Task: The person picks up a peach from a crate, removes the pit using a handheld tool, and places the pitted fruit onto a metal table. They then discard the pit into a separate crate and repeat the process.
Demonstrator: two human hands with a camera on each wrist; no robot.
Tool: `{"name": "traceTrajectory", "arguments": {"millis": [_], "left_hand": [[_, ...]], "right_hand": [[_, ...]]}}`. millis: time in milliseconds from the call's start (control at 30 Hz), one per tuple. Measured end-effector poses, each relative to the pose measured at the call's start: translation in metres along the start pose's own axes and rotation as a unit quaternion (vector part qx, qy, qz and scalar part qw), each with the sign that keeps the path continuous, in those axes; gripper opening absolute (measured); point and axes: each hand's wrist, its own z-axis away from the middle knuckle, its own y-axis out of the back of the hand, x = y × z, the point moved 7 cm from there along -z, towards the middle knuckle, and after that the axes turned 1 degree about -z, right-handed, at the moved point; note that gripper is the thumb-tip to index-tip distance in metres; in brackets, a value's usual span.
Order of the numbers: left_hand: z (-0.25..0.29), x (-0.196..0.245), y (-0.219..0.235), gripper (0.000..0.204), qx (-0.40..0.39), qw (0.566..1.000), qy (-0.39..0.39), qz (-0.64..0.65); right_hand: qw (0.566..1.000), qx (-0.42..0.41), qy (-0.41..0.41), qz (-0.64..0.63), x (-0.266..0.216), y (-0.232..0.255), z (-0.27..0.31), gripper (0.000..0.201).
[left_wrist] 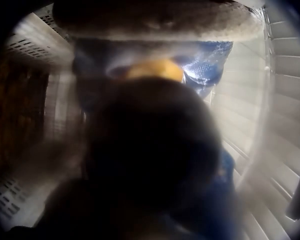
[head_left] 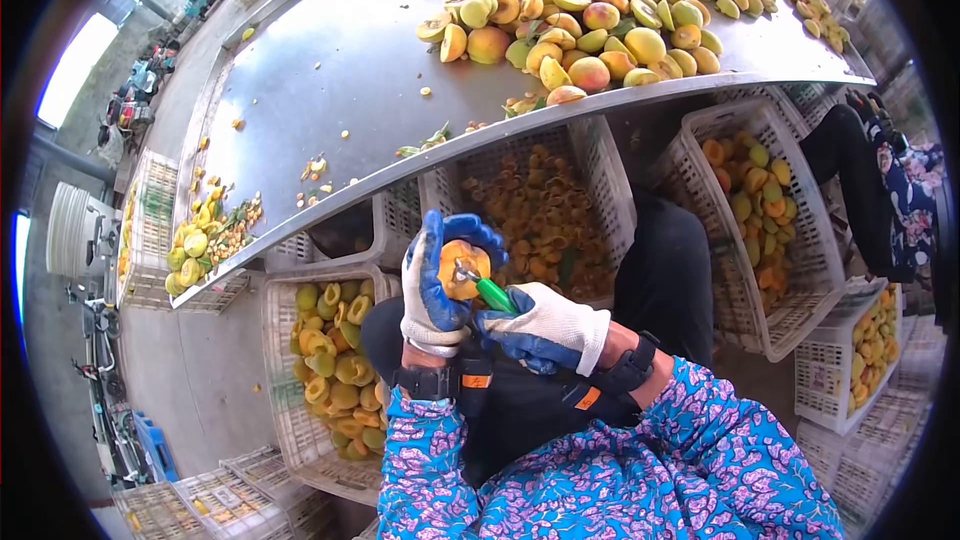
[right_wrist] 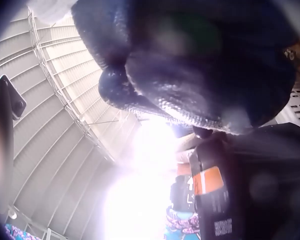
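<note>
My left hand (head_left: 437, 275), in a blue and white glove, grips a halved orange-yellow fruit (head_left: 462, 265) with the fingers curled over its top. My right hand (head_left: 540, 330), gloved the same, holds a green-handled tool (head_left: 494, 293) whose metal tip sits in the fruit's cut face. Both hands work above my lap, just below the edge of the steel table (head_left: 330, 70). In the left wrist view the fruit (left_wrist: 155, 69) shows as a blurred yellow patch behind dark glove. The right wrist view is filled by dark glove (right_wrist: 190, 65) and roof.
A big pile of yellow-red fruit (head_left: 590, 10) covers the table's far right. White plastic crates stand below: cut halves in one on the left (head_left: 330, 360), pits or scraps in the middle one (head_left: 540, 210), halves on the right (head_left: 760, 210). Another seated person (head_left: 880, 180) is at the right.
</note>
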Motion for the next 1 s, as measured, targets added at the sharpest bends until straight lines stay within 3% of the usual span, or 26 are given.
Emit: {"name": "traceTrajectory", "arguments": {"millis": [67, 133, 200, 233, 333, 367, 433, 500, 533, 567, 633, 733, 767, 867, 933, 967, 1000], "left_hand": [[0.001, 0.000, 0.008, 0.041, -0.031, 0.998, -0.004, -0.046], [-0.001, -0.006, 0.013, 0.043, -0.036, 0.997, 0.052, -0.050], [-0.005, -0.005, 0.010, 0.044, -0.056, 0.991, 0.071, -0.099], [-0.006, -0.003, 0.008, 0.042, -0.071, 0.988, 0.061, -0.126], [-0.003, 0.007, -0.003, 0.039, -0.081, 0.993, 0.067, -0.062], [-0.002, 0.007, 0.000, 0.040, -0.073, 0.993, 0.045, -0.081], [-0.004, 0.000, 0.008, 0.039, -0.071, 0.992, 0.056, -0.091], [-0.002, -0.003, 0.009, 0.040, -0.057, 0.989, 0.075, -0.117], [-0.001, -0.004, 0.008, 0.040, -0.066, 0.985, 0.082, -0.135], [0.000, -0.004, 0.007, 0.041, -0.076, 0.981, 0.088, -0.154], [0.001, -0.005, 0.005, 0.043, -0.087, 0.977, 0.096, -0.170], [0.002, -0.003, 0.003, 0.043, -0.092, 0.978, 0.088, -0.166], [0.002, -0.002, 0.004, 0.040, -0.088, 0.981, 0.066, -0.161], [-0.001, -0.002, 0.004, 0.037, -0.074, 0.982, 0.012, -0.173], [0.002, 0.003, 0.003, 0.040, -0.055, 0.973, 0.001, -0.225], [0.003, 0.005, 0.000, 0.039, -0.072, 0.982, 0.007, -0.173], [0.004, 0.007, -0.003, 0.038, -0.089, 0.989, 0.014, -0.120]], "right_hand": [[0.976, 0.024, 0.130, 0.175, -0.009, 0.001, -0.004, 0.021], [0.889, 0.120, 0.298, 0.327, -0.010, 0.002, -0.004, 0.019], [0.978, 0.041, 0.130, 0.156, 0.003, 0.004, -0.011, 0.018], [0.997, 0.002, 0.044, 0.066, 0.011, 0.001, -0.010, 0.017], [0.988, -0.089, -0.014, -0.127, 0.015, -0.006, 0.002, 0.016], [0.993, -0.075, -0.015, -0.087, 0.013, -0.006, 0.002, 0.016], [0.988, -0.018, 0.090, 0.120, 0.010, -0.001, -0.012, 0.016], [0.928, 0.058, 0.168, 0.326, 0.011, 0.003, -0.021, 0.018], [0.978, 0.006, 0.105, 0.183, 0.026, 0.005, -0.020, 0.017], [0.998, -0.046, 0.040, 0.033, 0.025, -0.001, -0.008, 0.017], [0.957, -0.151, -0.065, -0.237, 0.028, -0.012, 0.009, 0.016], [0.905, -0.240, -0.101, -0.338, 0.033, -0.021, 0.009, 0.016], [0.939, -0.178, -0.093, -0.278, 0.032, -0.017, 0.008, 0.018], [0.968, -0.111, -0.092, -0.206, 0.031, -0.011, 0.004, 0.020], [0.891, -0.242, -0.119, -0.366, 0.035, -0.025, 0.008, 0.022], [0.836, -0.303, -0.132, -0.438, 0.030, -0.031, 0.012, 0.023], [0.844, -0.300, -0.118, -0.429, 0.029, -0.030, 0.012, 0.024]]}}
